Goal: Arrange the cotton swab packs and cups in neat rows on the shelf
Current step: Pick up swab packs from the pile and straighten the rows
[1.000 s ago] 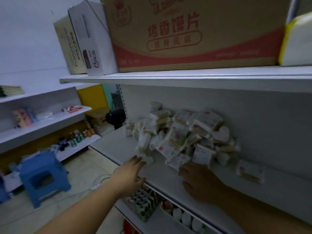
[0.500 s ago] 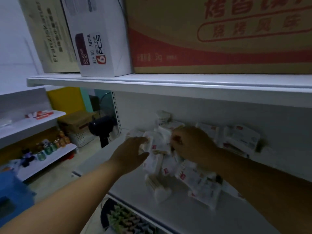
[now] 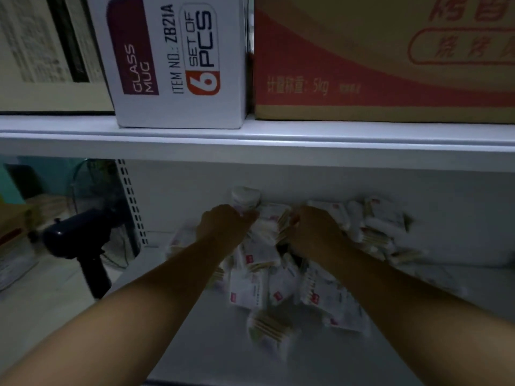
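where left hand (image 3: pixel 223 228) and right hand (image 3: pixel 315 231) meet, each grip seemingly pinches a pack (image 3: pixel 271 215).

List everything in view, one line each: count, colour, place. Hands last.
cotton swab packs: many, too jumbled to count; white with red labels; heaped on the lower shelf
cup: one; whitish; at the back of the heap
lower shelf: one; white; under the heap
upper shelf: one; white; above the heap
glass mug box: one; white with a maroon panel; on the upper shelf
carton: one; tan and red; right of the glass mug box
beige box: one; left of the glass mug box
fan: one; black; beyond the shelf's left end
left hand: fingers curled on packs near the cup
right hand: fingers curled on packs beside it
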{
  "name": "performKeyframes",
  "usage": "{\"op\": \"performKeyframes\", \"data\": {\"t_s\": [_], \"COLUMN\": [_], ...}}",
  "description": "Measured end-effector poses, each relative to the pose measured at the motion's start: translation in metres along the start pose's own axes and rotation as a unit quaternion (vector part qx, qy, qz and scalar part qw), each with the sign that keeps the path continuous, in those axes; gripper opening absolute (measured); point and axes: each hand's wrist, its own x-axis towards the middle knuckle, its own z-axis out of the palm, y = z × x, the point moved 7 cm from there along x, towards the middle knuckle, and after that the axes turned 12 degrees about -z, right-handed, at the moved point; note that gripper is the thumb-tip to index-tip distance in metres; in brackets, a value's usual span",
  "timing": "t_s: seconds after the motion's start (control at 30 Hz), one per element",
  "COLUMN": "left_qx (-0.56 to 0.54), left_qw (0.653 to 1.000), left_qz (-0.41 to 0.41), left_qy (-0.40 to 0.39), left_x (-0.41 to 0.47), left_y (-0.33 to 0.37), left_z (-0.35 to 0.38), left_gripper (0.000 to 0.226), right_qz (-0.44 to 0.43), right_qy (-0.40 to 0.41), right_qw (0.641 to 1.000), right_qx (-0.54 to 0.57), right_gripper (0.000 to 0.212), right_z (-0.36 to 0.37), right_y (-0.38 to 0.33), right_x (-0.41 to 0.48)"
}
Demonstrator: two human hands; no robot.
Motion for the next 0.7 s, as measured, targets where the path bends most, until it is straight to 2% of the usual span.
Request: {"op": "performKeyframes", "data": {"t_s": [0.13,0.3,0.37,0.47,0.57,0.6,0.7], "left_qx": [-0.039,-0.174,-0.265,-0.419,-0.523,-0.537,-0.532], "left_qw": [0.999,0.984,0.964,0.907,0.85,0.841,0.843], "left_qz": [0.008,0.029,0.02,0.008,-0.01,-0.016,-0.035], "left_qy": [-0.031,-0.038,-0.031,-0.044,-0.063,-0.066,-0.068], "left_x": [0.0,-0.012,-0.018,-0.026,-0.026,-0.025,-0.023], "left_y": [0.003,0.01,0.008,0.002,-0.009,-0.014,-0.034], "left_z": [0.003,-0.01,-0.017,-0.029,-0.044,-0.048,-0.055], "left_gripper": [0.061,0.031,0.029,0.024,0.022,0.022,0.018], "right_qz": [0.006,0.041,0.042,0.062,0.102,0.108,0.128], "right_qy": [0.014,0.018,0.008,0.027,0.05,0.054,0.047], "right_qw": [1.0,0.999,0.999,0.997,0.992,0.991,0.987], "right_qx": [-0.005,0.013,0.01,0.026,0.053,0.057,0.08], "right_gripper": [0.036,0.038,0.033,0.02,0.041,0.044,0.044], "right_z": [0.005,0.008,0.008,0.008,0.015,0.017,0.024], "right_y": [-0.009,-0.009,-0.012,-0.01,-0.003,-0.003,0.0], "right_x": [-0.005,-0.009,-0.012,-0.014,-0.008,-0.006,0.001]}}
